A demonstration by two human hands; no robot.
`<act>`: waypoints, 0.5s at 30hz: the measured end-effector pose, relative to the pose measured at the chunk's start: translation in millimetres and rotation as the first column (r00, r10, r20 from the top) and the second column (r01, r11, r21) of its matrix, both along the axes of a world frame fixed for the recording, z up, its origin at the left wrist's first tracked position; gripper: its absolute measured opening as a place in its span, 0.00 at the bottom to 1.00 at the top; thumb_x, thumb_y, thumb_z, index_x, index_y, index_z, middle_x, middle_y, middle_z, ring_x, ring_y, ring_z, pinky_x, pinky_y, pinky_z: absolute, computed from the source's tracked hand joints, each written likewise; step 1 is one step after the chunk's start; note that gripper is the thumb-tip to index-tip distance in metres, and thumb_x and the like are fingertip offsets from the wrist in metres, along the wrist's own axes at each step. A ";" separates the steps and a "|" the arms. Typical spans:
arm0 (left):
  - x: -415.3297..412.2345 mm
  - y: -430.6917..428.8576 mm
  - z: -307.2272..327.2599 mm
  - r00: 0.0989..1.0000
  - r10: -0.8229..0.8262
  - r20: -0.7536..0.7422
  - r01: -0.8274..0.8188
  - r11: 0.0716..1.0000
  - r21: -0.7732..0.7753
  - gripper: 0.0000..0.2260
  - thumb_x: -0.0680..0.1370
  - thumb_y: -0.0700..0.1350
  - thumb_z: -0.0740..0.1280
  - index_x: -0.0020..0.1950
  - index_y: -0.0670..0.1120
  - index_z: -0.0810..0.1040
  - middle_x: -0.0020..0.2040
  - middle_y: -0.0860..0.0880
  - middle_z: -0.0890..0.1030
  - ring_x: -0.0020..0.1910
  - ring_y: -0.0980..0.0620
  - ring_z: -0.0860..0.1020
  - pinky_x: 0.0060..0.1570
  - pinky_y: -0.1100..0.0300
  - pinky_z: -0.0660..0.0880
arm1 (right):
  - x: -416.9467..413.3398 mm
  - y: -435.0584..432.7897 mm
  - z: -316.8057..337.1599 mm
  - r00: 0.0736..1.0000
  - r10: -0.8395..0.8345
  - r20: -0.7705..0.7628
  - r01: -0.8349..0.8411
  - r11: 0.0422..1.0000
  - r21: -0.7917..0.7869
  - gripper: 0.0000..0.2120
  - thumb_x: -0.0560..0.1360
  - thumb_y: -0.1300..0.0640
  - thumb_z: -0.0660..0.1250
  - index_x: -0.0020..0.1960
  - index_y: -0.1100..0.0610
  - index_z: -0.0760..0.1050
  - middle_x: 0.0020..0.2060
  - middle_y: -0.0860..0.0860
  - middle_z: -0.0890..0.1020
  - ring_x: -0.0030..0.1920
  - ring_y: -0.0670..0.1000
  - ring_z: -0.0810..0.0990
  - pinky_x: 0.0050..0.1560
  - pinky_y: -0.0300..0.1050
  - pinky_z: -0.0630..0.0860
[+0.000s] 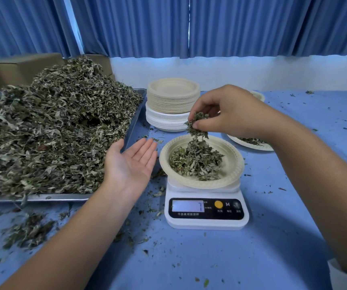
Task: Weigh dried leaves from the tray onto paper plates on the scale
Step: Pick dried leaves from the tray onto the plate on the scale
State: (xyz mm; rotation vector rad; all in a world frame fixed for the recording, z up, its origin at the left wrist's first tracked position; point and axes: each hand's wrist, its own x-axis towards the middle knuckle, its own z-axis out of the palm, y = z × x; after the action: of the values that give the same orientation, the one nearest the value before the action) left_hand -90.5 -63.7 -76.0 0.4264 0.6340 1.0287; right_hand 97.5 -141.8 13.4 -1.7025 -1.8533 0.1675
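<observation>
Blue table [273, 237] under blue curtains [252, 26] is bearing one tray [134, 116], one scale [206, 222], one plate stack [173, 101]. Right hand [231, 114] is pinching leaves [196, 124]; left hand [130, 162] is hovering relaxed.

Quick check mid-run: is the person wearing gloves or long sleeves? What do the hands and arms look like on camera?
No gloves: the left hand and right hand are bare, with no rings, watch or bracelet visible. Both forearms are uncovered too. The only clothing in view is a white sleeve edge on the right arm, at the bottom right corner.
</observation>
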 end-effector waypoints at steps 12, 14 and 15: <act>1.6 -2.5 -2.6 0.963 0.013 0.271 0.037 0.983 -0.179 0.23 0.83 0.52 0.51 0.56 0.31 0.72 0.59 0.34 0.76 0.63 0.39 0.74 0.61 0.47 0.70 | -108.5 67.0 -8.5 0.992 0.119 -0.045 -0.111 0.982 0.150 0.05 0.69 0.61 0.73 0.42 0.52 0.83 0.32 0.43 0.80 0.31 0.41 0.74 0.37 0.35 0.70; 0.6 -3.1 -1.0 0.956 0.019 0.293 0.041 0.980 -0.196 0.23 0.83 0.51 0.52 0.51 0.32 0.73 0.60 0.35 0.75 0.64 0.39 0.73 0.62 0.47 0.69 | -132.4 82.2 -7.0 0.987 0.156 -0.022 -0.151 0.977 0.150 0.05 0.69 0.60 0.73 0.42 0.51 0.83 0.33 0.47 0.81 0.32 0.43 0.74 0.36 0.37 0.70; 1.5 -4.8 -0.2 0.951 0.018 0.308 0.046 0.978 -0.202 0.22 0.83 0.51 0.52 0.51 0.33 0.73 0.61 0.37 0.76 0.64 0.41 0.73 0.62 0.48 0.69 | -141.2 88.3 -7.5 0.986 0.167 -0.011 -0.164 0.977 0.135 0.04 0.69 0.59 0.72 0.42 0.51 0.83 0.34 0.48 0.82 0.34 0.45 0.75 0.37 0.38 0.70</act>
State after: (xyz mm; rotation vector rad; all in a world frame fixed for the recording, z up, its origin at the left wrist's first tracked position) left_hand -88.9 -68.5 -76.2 0.0828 0.4491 0.9789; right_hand -43.7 -53.5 5.9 -1.4508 -1.9440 0.1256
